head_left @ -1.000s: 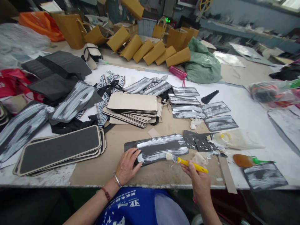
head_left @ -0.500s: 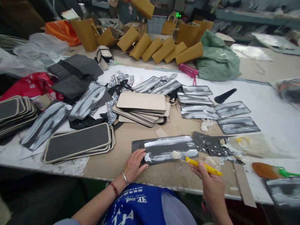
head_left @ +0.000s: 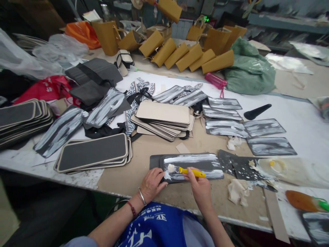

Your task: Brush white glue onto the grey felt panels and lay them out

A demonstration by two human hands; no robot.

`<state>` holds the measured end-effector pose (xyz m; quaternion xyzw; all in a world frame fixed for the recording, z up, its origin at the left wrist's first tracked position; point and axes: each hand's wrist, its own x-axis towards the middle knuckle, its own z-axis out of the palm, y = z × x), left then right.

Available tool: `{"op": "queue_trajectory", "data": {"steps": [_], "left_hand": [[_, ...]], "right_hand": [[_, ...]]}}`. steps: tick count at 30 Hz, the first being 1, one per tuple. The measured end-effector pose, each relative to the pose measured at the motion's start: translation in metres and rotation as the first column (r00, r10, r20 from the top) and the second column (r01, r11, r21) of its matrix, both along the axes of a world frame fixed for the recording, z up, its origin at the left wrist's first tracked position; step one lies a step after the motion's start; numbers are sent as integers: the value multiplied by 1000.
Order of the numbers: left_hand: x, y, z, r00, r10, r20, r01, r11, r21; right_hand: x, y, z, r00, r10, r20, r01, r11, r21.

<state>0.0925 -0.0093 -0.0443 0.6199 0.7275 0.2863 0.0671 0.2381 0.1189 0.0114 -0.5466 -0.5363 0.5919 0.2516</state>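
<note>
A dark rectangular panel lies on the brown board at the table's near side, streaked with white paste along its long edges. My left hand grips its left near corner, fingers on top and thumb along the front edge. In my right hand is a small brush with a yellow handle. Its pale bristles touch the panel near its left end. Another dark piece shows beneath the panel on the left. To the right, paste spatters a dark scrap beside a plastic bag of paste.
Stacked beige panels stand beyond; dark panels with beige rims are stacked at left. Several streaked panels lie at right, near a black tool and crumpled cloth. Mustard-coloured bags line the back.
My right hand has moved the brush left along the panel's near edge, from right of its middle to its left end. My left hand keeps its place on the corner. The view has shifted slightly.
</note>
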Motion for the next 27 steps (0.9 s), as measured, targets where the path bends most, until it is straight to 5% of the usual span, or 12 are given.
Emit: {"op": "queue_trajectory", "data": {"steps": [5, 8, 12, 17, 27], "left_hand": [[-3, -3, 4, 998, -16, 59, 19, 999, -36], [-8, -1, 6, 989, 4, 151, 3, 999, -48], [-18, 16, 4, 971, 148, 187, -138, 988, -67], [-32, 36, -2, 980, 144, 137, -125, 983, -136], [-41, 43, 1, 999, 9, 38, -4, 992, -123]], "right_hand": [[47, 26, 19, 936, -149, 319, 89, 977, 196], [63, 29, 27, 958, -224, 177, 215, 974, 70], [65, 17, 14, 948, -317, -36, 306, 937, -170], [65, 7, -7, 937, -342, -72, 322, 926, -197], [64, 7, -9, 923, -378, -72, 359, 913, -192]]}}
